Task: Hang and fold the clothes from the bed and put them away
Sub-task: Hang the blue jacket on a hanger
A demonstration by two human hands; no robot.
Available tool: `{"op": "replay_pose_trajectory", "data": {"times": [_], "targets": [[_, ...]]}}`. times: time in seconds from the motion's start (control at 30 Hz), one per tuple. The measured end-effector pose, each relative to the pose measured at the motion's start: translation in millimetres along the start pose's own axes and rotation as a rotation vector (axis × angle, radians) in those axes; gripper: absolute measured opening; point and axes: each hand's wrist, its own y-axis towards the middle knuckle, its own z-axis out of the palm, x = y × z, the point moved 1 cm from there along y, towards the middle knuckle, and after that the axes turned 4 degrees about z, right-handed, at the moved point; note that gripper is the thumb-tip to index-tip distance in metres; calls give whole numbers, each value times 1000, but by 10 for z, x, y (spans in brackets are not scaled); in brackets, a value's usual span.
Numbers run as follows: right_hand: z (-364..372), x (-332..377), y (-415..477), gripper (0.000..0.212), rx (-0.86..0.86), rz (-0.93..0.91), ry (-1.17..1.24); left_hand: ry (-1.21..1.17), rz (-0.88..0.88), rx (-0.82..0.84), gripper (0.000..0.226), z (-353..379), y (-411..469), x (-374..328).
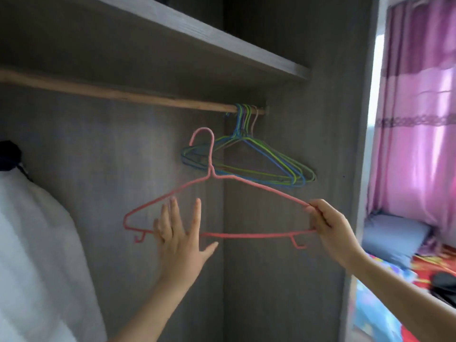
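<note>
- While the right hand [330, 228] pinches the right tip of one pink hanger [246, 235], the left hand [177, 240] is spread with straight fingers over its left half; whether it touches cannot be told.
- Just above the grip, a bunch of blue, green and purple hangers [271, 164] hooks on one wooden rod [123, 93]; their exact count is unclear.
- Far left of the grip hangs one white garment [37, 243].
- Right of the grip are a pink curtain [419, 119] and one blue pillow [394, 235].

A grey wardrobe [283, 243] with a wooden rail [123, 95] stands beside daylit pink curtains [417, 144].
</note>
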Motion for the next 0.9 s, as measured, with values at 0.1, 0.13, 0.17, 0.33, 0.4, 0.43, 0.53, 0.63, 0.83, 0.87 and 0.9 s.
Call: {"op": "replay_pose_trajectory", "data": {"times": [0.1,0.13,0.17,0.33,0.4,0.43,0.53,0.63,0.83,0.87,0.9], "targets": [[-442,-72,-119,29,-28,147,25,-130,67,51,114,226,-118,-421],[-582,-81,-170,29,-31,196,38,-165,86,43,112,285,-155,-535],[-765,-115,-257,30,-51,244,58,-200,106,51,110,330,-196,-682],[-1608,-161,-557,27,-235,463,204,-356,165,57,87,370,-311,-1251],[-2011,-204,-677,29,-276,521,251,-395,221,65,84,386,-311,-1549],[-2207,-238,-736,34,-290,542,280,-417,233,90,85,402,-298,-1687],[-2904,-374,-1003,50,-352,619,387,-520,216,211,99,464,-270,-2216],[-3623,-550,-1374,53,-474,708,435,-690,206,418,97,462,-342,-2826],[-5017,-801,-2275,46,-687,836,367,-643,571,441,92,437,-610,-4162],[-5186,-831,-2410,48,-705,858,346,-697,617,461,92,482,-675,-4344],[-5331,-863,-2542,47,-720,882,323,-773,644,564,92,530,-738,-4507]]}}
